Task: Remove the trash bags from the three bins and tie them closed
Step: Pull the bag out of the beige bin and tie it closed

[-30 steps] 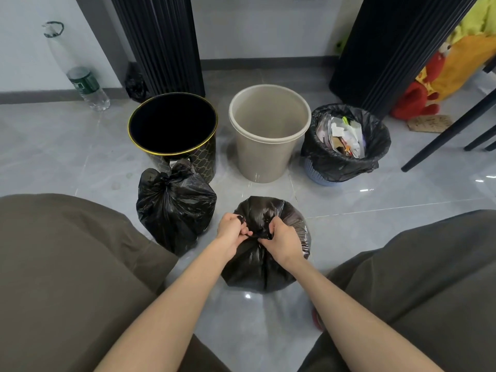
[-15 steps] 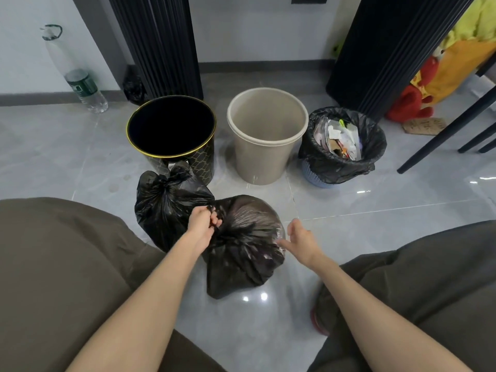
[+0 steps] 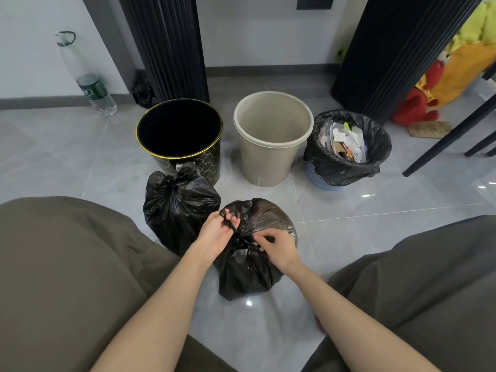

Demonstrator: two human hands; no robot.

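Trash bags are what this is about, and the second bag (image 3: 249, 267) sits on the near floor between the person's knees, both hands at its gathered neck. Left hand (image 3: 214, 234) pinches a twisted tail of black plastic between its fingertips, drawn up and to the left; right hand (image 3: 279, 248) has its fingers curled in, pressing at the knot (it looks like it is tucking or cinching the other tail, though the plastic hides just how). Held apart like that, I judge the tails are being pulled against each other to tighten the tie.

Just left of it, touching or nearly so, stands the first bag (image 3: 179, 202), already knotted and parked out of the way.

Farther off are three bins in a row: the black bin (image 3: 193, 162) on the left and the beige bin (image 3: 265, 162) in the middle, both emptied, and the blue bin (image 3: 319, 175) on the right, its liner (image 3: 338, 165) in place and full of paper scraps. So three bags in all: one tied, one being tied, one to go.
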